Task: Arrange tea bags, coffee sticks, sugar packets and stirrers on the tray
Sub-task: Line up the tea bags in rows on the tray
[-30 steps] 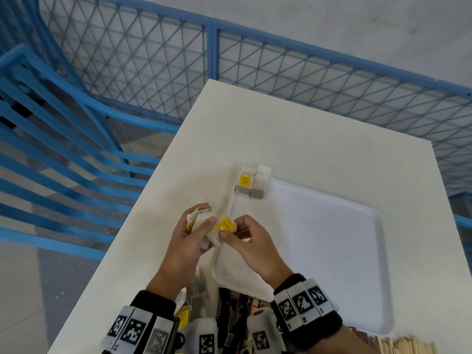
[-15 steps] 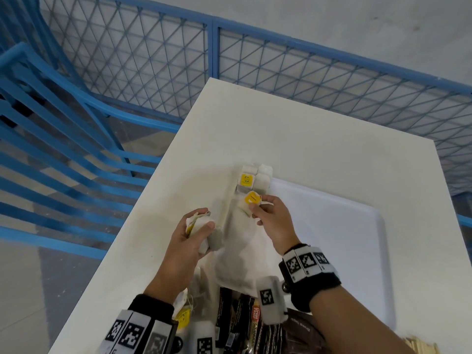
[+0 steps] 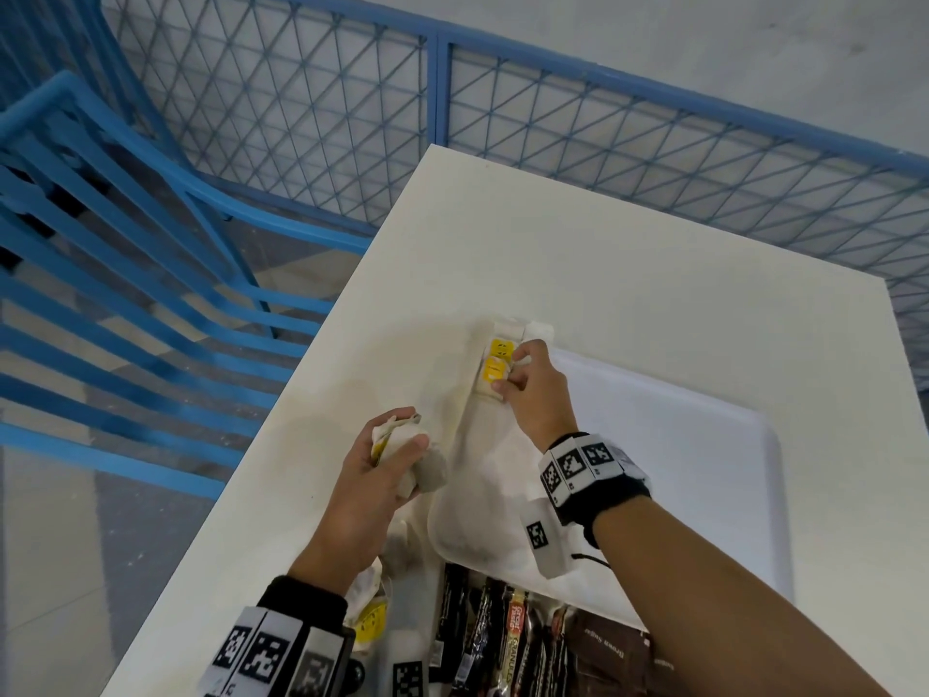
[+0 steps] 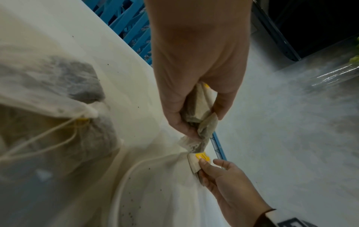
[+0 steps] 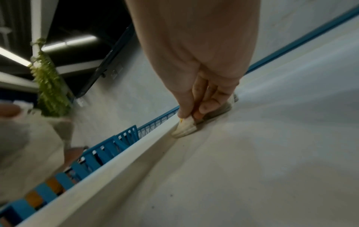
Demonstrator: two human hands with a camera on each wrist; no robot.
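A white tray [image 3: 704, 445] lies on the white table [image 3: 603, 244]. In its far left corner sit tea bags with yellow tags [image 3: 500, 348]. My right hand [image 3: 518, 377] pinches a tea bag [image 3: 491, 372] with a yellow tag and holds it down against the tray floor just in front of them; the right wrist view shows the same tea bag [image 5: 184, 127] by the tray rim. My left hand [image 3: 397, 445] grips a bunch of tea bags [image 3: 427, 470] above the table left of the tray, the same bunch of tea bags [image 4: 200, 110] showing in the left wrist view.
Dark coffee sticks [image 3: 507, 631] and brown sugar packets [image 3: 613, 651] lie at the near table edge, with more tea bags [image 3: 369, 621] beside them. A blue mesh fence [image 3: 603, 118] stands behind the table and a blue railing [image 3: 125, 244] to the left.
My right hand took a tea bag from beside the left hand and carried it forward to the tray's far left corner, lowering it next to the bags there. The left hand stayed put.
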